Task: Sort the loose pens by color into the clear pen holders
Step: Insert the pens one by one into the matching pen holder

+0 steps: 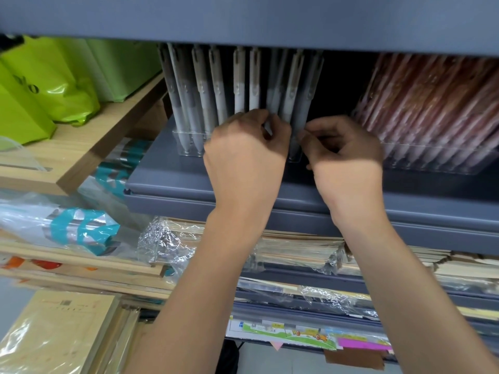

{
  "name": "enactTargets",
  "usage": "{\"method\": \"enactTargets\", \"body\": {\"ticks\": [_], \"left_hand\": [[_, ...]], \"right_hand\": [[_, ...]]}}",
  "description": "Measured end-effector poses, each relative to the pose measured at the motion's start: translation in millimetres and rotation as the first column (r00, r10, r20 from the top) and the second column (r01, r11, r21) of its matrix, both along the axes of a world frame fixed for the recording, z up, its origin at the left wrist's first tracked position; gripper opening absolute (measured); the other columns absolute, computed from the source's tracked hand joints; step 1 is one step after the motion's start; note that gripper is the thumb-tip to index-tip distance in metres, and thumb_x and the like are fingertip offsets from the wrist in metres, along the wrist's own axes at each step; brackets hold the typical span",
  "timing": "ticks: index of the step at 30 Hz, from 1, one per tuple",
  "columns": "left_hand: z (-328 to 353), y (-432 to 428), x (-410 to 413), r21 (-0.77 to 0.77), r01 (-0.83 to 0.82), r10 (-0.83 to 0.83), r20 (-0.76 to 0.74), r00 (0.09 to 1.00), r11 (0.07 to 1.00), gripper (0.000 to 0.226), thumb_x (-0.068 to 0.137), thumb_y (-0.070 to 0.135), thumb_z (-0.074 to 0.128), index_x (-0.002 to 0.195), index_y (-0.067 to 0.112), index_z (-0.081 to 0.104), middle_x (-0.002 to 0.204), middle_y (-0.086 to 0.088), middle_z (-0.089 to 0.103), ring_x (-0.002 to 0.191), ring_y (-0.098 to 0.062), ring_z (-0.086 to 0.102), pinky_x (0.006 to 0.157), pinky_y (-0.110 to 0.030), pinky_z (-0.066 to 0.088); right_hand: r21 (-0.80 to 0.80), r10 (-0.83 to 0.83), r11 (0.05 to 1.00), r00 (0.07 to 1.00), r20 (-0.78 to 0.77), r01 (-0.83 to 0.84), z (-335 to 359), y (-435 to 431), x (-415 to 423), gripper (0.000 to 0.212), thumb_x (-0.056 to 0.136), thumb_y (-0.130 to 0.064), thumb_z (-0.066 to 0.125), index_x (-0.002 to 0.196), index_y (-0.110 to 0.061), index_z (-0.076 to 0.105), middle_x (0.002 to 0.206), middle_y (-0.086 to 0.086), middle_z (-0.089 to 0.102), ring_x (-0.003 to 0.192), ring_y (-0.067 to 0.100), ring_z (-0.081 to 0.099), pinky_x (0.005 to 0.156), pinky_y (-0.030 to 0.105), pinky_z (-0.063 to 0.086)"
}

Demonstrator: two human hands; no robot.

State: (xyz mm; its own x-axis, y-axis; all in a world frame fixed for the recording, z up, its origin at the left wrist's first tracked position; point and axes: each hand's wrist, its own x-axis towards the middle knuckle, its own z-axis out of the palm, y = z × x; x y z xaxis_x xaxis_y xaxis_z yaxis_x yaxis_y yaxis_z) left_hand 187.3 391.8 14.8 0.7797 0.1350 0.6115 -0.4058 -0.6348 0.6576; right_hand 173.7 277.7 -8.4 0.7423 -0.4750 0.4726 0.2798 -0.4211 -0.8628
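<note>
Fingers of the left hand (244, 147) pinch a grey pen (272, 103) standing in the clear pen holder (189, 143). Right hand (344, 152) fingers curl closed at the neighbouring grey pen (303, 114); whether they grip it is unclear.

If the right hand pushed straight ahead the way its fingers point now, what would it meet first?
Probably the grey pens standing in the clear pen holder: the right hand points at the row's right end, apparently touching already; depth is unclear.

Stationery shop: grey display shelves (189, 182), pens in clear holders (189, 141), wrapped notebook stacks (297, 252).
</note>
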Motion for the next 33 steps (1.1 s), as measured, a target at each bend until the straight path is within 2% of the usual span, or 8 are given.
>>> {"method": "enactTargets", "body": {"ticks": [5,7,11,17,22,27,29,33], "left_hand": [[-3.5,2.1,1.6,-0.098,0.042,-0.037,0.051,0.998,0.994,0.027,0.089,0.026,0.063,0.067,0.010,0.069,0.057,-0.005,0.060,0.058,-0.029,0.056,0.054,-0.037,0.039],[-3.0,2.8,0.2,-0.124,0.038,-0.031,0.057,0.998,0.992,0.030,0.088,0.025,0.065,0.060,0.014,0.064,0.049,0.001,0.046,0.053,-0.028,0.048,0.051,-0.032,0.030],[1.6,4.1,2.8,-0.130,0.045,-0.042,0.027,0.999,0.991,0.053,0.086,0.023,0.066,0.047,0.024,0.030,0.043,0.001,0.017,0.055,-0.025,0.020,0.049,-0.028,0.017],[0.1,10.1,7.0,-0.180,0.108,-0.114,-0.024,0.993,0.978,0.042,0.085,0.026,0.069,0.049,0.014,0.051,0.044,-0.010,0.037,0.052,-0.030,0.030,0.048,-0.029,0.025],[4.8,15.7,8.5,0.030,0.099,-0.100,0.028,0.995,0.995,0.040,0.088,0.023,0.063,0.054,0.006,0.052,0.050,-0.015,0.043,0.054,-0.037,0.038,0.049,-0.036,0.033],[3.6,15.0,3.7,0.252,-0.016,-0.009,0.099,0.995,0.968,0.030,0.092,0.028,0.053,0.065,0.016,0.052,0.060,-0.004,0.053,0.058,-0.026,0.039,0.057,-0.034,0.029],[1.9,15.5,4.5,0.220,-0.006,-0.022,0.122,0.992,0.976,0.031,0.091,0.024,0.056,0.063,0.016,0.047,0.058,-0.003,0.045,0.059,-0.024,0.034,0.057,-0.034,0.025],[-4.1,14.4,6.1,0.051,0.049,-0.056,0.145,0.988,0.997,0.025,0.087,0.023,0.064,0.068,0.009,0.071,0.058,-0.011,0.063,0.054,-0.031,0.047,0.053,-0.037,0.037]], "right_hand": [[0.012,0.014,1.000,1.000,0.009,-0.015,0.7,0.5,-0.6,0.011,0.083,-0.018,0.068,0.081,-0.029,0.066,0.072,-0.012,0.067,0.066,0.008,0.063,0.065,0.034,0.056],[0.014,0.018,1.000,1.000,0.008,-0.018,0.8,0.8,-1.0,0.009,0.083,-0.019,0.067,0.082,-0.027,0.067,0.072,-0.011,0.067,0.066,0.009,0.063,0.066,0.034,0.056],[0.014,0.013,1.000,1.000,0.012,-0.013,1.3,1.0,-0.4,0.012,0.083,-0.018,0.067,0.080,-0.030,0.065,0.070,-0.013,0.066,0.063,0.006,0.061,0.064,0.034,0.056],[0.012,0.012,1.000,1.000,0.007,-0.012,2.4,1.3,-0.9,0.018,0.083,-0.017,0.067,0.077,-0.033,0.063,0.068,-0.015,0.065,0.062,0.002,0.060,0.064,0.034,0.057],[0.005,0.009,1.000,1.000,-0.010,-0.009,3.2,1.3,-1.8,0.014,0.084,-0.014,0.068,0.081,-0.028,0.066,0.071,-0.016,0.066,0.064,0.002,0.060,0.066,0.036,0.058],[0.009,0.016,1.000,0.999,-0.027,-0.016,3.8,0.9,-2.9,0.012,0.084,-0.013,0.067,0.084,-0.025,0.067,0.073,-0.015,0.067,0.065,0.005,0.061,0.069,0.037,0.058],[0.008,0.017,1.000,1.000,-0.027,-0.017,4.2,0.8,-2.8,0.013,0.084,-0.012,0.067,0.083,-0.025,0.067,0.072,-0.014,0.066,0.064,0.005,0.061,0.068,0.037,0.058],[0.024,0.013,1.000,1.000,-0.022,-0.012,4.3,1.1,-2.2,0.012,0.085,-0.011,0.066,0.082,-0.022,0.068,0.070,-0.013,0.065,0.062,0.004,0.059,0.066,0.038,0.058]]}}
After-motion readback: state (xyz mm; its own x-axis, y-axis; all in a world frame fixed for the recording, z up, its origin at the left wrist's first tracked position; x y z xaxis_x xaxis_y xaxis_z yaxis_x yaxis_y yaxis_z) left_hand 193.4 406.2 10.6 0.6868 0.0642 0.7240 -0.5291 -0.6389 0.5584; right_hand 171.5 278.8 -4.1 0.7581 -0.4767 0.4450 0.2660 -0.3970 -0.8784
